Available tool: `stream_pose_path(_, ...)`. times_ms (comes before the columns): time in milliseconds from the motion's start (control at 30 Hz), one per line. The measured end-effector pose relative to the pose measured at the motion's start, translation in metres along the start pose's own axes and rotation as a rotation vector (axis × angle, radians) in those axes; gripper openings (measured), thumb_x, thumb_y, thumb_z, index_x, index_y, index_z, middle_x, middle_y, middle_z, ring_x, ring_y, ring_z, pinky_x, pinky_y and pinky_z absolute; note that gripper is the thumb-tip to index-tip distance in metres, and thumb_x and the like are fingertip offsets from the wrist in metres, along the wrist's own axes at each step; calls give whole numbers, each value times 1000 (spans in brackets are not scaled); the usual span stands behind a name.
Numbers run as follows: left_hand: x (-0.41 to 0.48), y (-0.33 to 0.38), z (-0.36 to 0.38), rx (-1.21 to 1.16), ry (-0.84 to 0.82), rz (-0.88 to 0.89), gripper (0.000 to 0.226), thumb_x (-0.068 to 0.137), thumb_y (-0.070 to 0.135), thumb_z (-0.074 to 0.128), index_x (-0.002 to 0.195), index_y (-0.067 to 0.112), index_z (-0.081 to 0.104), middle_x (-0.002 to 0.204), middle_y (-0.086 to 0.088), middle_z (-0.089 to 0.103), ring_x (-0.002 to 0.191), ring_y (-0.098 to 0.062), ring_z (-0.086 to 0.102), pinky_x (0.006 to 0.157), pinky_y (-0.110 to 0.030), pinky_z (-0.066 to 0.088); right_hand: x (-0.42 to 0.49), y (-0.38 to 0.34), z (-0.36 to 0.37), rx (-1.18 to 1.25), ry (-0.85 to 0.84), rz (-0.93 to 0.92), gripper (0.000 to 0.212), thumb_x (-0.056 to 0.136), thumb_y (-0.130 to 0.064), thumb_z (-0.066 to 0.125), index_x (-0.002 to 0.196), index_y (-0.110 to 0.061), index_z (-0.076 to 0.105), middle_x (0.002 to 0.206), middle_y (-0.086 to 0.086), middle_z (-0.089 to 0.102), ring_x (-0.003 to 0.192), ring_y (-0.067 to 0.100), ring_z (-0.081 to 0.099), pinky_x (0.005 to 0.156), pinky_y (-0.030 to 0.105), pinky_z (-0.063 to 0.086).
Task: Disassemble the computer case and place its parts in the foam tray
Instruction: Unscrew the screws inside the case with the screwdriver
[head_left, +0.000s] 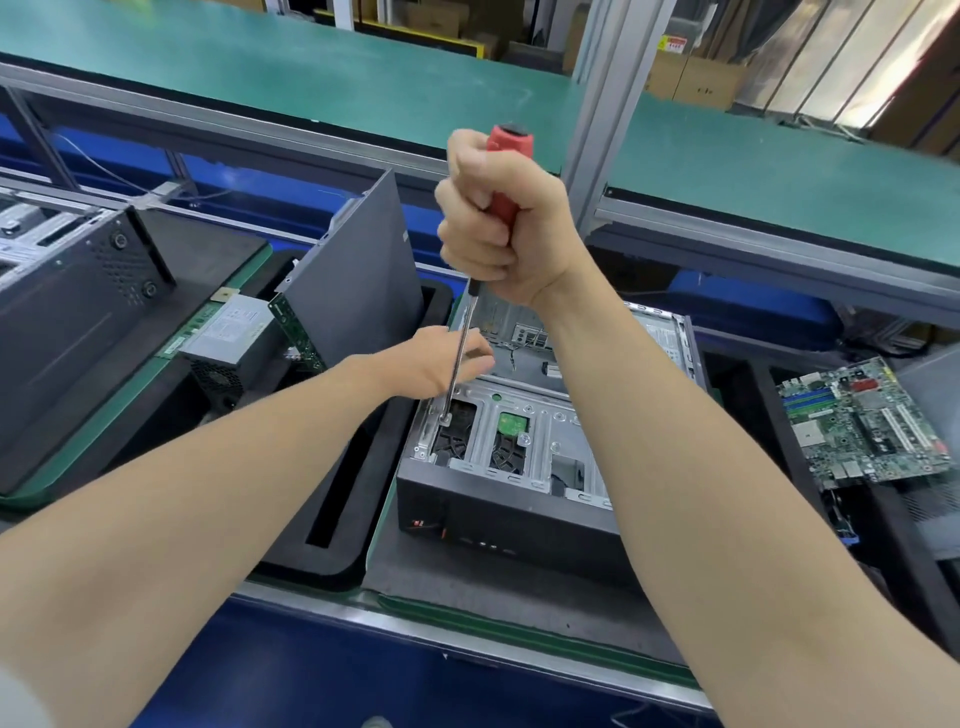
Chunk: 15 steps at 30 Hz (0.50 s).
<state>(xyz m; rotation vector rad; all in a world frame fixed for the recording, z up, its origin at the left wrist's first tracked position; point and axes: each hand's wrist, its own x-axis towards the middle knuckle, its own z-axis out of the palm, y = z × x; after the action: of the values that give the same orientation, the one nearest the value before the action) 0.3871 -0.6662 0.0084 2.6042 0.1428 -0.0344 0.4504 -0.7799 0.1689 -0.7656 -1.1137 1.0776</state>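
while right hand (498, 223) is fisted tight round the red screwdriver (511, 150) handle, tip down at the front-left corner of the computer case (519, 519) at the bench (467, 642) near edge, right of the foam tray (332, 566), left hand (441, 364) fingers lie loose, near straight, behind the shaft, contact unclear.

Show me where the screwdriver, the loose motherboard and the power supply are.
screwdriver (511, 150), head view, on the red handle's top end.
motherboard (862, 423), head view, middle of the green board.
power supply (228, 332), head view, on its labelled top face.
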Motion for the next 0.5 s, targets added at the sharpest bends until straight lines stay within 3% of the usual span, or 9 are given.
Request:
stream_pose_path(67, 15, -4, 11, 239, -51, 30, 41, 111, 43, 33, 109, 20, 67, 121, 10, 66, 144, -15, 41, 119, -34, 18, 6, 2, 5, 53, -98, 25, 25, 89, -7, 62, 82, -13, 39, 50, 1, 26, 34, 10, 17, 37, 19, 16)
stream_pose_path(133, 26, -6, 20, 333, -103, -2, 58, 109, 54, 19, 97, 25, 69, 122, 15, 68, 151, -9, 28, 125, -40, 6, 10, 5, 10, 9, -86, 8, 17, 97, -4, 49, 91, -13, 36, 53, 0, 28, 36, 11, 16, 38, 24, 15)
stream_pose_path(233, 32, -9, 22, 477, -106, 50, 77, 101, 70, 7, 90, 28, 71, 98, 11, 70, 132, -13, 47, 123, -43, 10, 15, 6, 15, -192, 30, -34, 15, 106, -3, 45, 97, -13, 39, 67, 7, 44, 48, 20, 39, 52, 32, 39)
stream_pose_path(333, 34, -9, 21, 640, -72, 121, 81, 99, 73, 8, 98, 29, 75, 82, 8, 64, 110, -16, 53, 119, -45, 17, 18, 0, 20, -421, 278, -74, 10, 102, -6, 63, 98, -6, 54, 87, 15, 54, 70, 26, 54, 70, 42, 51)
stream_pose_path(433, 39, -10, 25, 647, -56, 108, 101, 81, 78, -12, 95, 25, 73, 98, 3, 70, 113, -21, 54, 116, -44, 17, 19, 3, 30, -354, 570, -130, 6, 88, -4, 64, 85, -2, 60, 73, 11, 51, 57, 22, 44, 50, 32, 41)
stream_pose_path(500, 39, -13, 27, 533, -12, 123, 114, 72, 87, -22, 80, 19, 70, 88, 1, 71, 105, -22, 55, 111, -35, 12, 16, 10, 30, -349, 680, -194, 19, 95, -4, 65, 81, -3, 51, 64, 11, 41, 50, 20, 31, 43, 26, 29)
